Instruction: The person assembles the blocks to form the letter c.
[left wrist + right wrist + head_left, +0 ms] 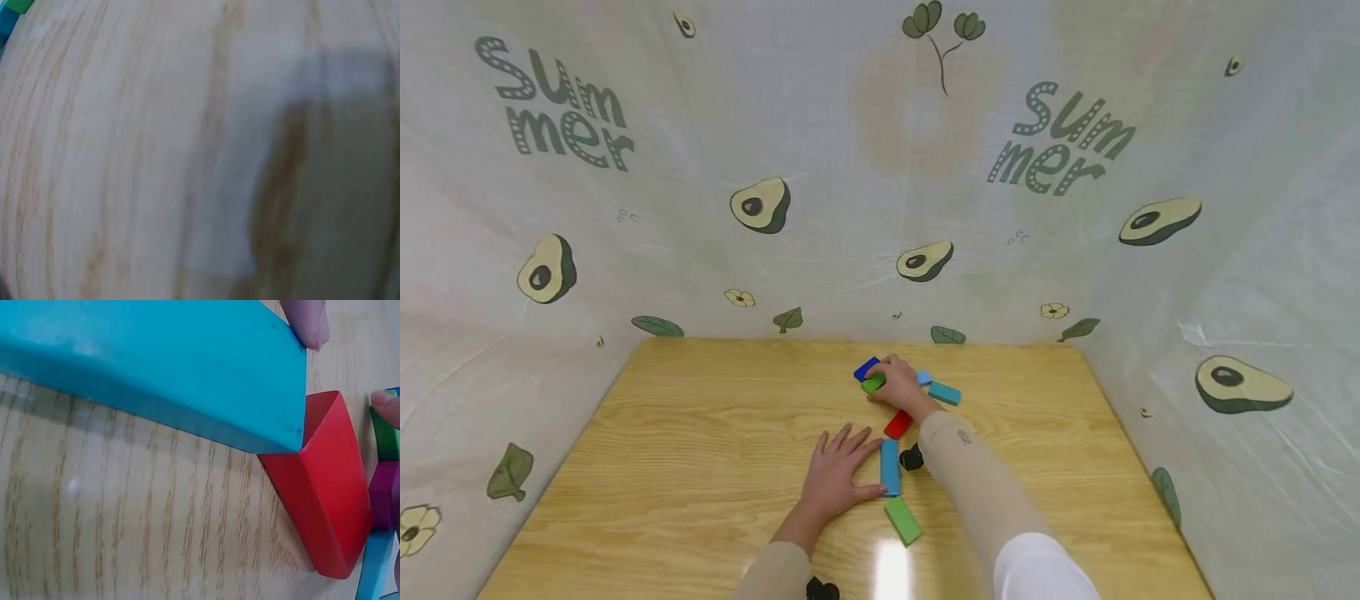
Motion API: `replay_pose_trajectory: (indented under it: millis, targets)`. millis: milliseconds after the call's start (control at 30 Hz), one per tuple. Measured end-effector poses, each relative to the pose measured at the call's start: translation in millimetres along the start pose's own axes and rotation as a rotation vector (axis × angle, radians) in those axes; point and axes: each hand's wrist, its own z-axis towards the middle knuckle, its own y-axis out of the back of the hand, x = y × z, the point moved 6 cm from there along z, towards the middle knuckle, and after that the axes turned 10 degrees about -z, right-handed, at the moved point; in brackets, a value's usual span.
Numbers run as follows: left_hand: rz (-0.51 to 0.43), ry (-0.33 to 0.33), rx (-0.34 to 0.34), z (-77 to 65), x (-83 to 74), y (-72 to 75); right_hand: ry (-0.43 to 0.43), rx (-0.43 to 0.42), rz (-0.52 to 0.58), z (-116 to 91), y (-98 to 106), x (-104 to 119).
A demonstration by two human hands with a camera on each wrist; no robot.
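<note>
Toward the back of the table, my right hand (901, 385) pinches a green block (872, 382) between thumb and fingers, right beside a dark blue block (867, 369). A fingertip (389, 407) rests on that green block in the right wrist view, where a purple block (382, 495) sits against it. My left hand (835, 479) lies with fingers spread, index finger and thumb touching opposite ends of a blue block (890, 467). One end of a red block (898, 424) meets this blue block; a light green block (903, 521) lies at its near end.
A light blue block (924, 378) and a teal block (944, 392) continue to the right of my right hand. The wooden table (700, 433) is bounded by a printed cloth (835, 125) at the back and sides. Black wrist cameras show near both sleeves.
</note>
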Motion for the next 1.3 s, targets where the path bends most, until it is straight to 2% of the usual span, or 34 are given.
replay_pose_trajectory:
  millis: [367,700,900,1167,1300]
  targets:
    - [-0.011,0.003,0.010,0.9,-1.8,1.3,0.027,0.001,-0.029,-1.0,-0.3,-1.1]
    - [-0.011,-0.015,-0.006,1.2,-3.9,3.3,0.041,-0.031,0.062,-10.3,10.2,-11.5]
    - [-0.027,-0.032,-0.029,1.3,-4.8,4.5,0.072,-0.088,0.114,-22.6,21.0,-22.4]
    - [-0.031,-0.033,-0.032,1.5,-5.1,4.2,0.010,-0.108,0.157,-45.1,29.0,-44.2]
    - [-0.020,-0.020,-0.013,2.0,-5.1,3.8,-0.008,-0.132,0.157,-55.1,31.5,-53.3]
